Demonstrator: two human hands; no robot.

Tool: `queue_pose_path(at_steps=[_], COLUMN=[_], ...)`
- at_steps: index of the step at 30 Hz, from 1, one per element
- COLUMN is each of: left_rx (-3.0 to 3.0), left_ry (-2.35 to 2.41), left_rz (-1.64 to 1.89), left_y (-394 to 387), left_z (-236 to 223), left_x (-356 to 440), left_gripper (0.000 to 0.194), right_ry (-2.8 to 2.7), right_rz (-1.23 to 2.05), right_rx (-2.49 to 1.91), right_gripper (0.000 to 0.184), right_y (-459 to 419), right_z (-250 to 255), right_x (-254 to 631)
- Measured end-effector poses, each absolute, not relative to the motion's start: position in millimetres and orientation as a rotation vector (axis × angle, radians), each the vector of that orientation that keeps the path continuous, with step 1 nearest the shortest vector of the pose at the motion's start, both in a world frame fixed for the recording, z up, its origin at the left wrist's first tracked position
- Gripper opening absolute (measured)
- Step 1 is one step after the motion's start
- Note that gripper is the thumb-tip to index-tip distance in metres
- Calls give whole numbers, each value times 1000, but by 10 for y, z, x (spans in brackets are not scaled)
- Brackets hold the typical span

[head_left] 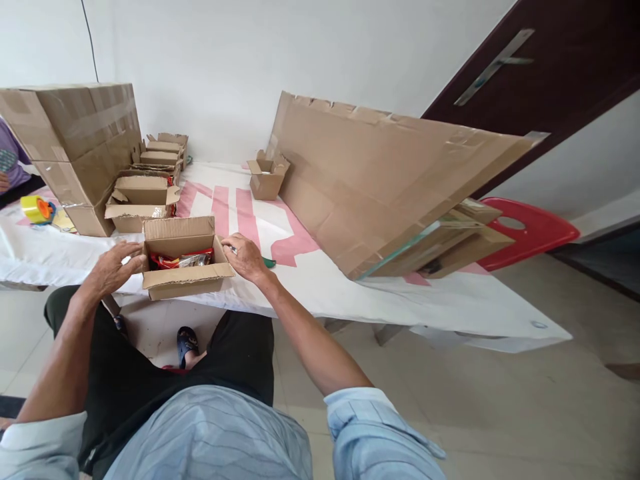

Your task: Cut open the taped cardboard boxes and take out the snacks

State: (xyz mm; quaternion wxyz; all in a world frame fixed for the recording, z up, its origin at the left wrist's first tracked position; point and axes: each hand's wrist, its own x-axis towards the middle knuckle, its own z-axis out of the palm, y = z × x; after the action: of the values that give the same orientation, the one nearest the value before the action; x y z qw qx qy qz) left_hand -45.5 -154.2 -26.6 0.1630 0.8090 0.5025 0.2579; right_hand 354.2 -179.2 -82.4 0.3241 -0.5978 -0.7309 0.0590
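A small open cardboard box [183, 275] sits at the near edge of the white-and-pink covered table [350, 280], with red and silvery packets [181, 260] inside. My left hand [114, 267] rests against the box's left side, fingers curled onto its edge. On the box's right side lies my right hand [247, 257], its fingers bent around a small object I cannot make out, with something green [270, 263] showing just beyond it.
More small open boxes [143, 200] stand behind, another [267, 177] further back. Big taped cartons [75, 143] fill the left, a yellow tape roll [37, 209] beside them. A large flattened cardboard sheet [385, 180] leans at right over a red stool [530, 230]. A person's sleeve [10, 163] shows far left.
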Motion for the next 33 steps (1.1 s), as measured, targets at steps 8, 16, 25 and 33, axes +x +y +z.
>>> queue_pose_path(at_steps=[8, 16, 25, 33], left_rx=[2256, 2322, 2300, 2291], left_ry=[1260, 1226, 1207, 1227], left_rz=[856, 1013, 1061, 1007], left_y=[-1636, -1786, -1819, -1720], left_z=[-770, -945, -1018, -1026], left_x=[-268, -300, -273, -243], left_gripper=[123, 117, 115, 115], right_ry=[-1857, -2231, -2733, -2823], right_rz=[247, -18, 162, 344], right_rx=[-1435, -1383, -1551, -1702], right_gripper=[26, 29, 22, 25], right_y=[-1892, -2053, -1722, -1566], right_z=[-919, -379, -109, -80], right_x=[3569, 3305, 2773, 2573])
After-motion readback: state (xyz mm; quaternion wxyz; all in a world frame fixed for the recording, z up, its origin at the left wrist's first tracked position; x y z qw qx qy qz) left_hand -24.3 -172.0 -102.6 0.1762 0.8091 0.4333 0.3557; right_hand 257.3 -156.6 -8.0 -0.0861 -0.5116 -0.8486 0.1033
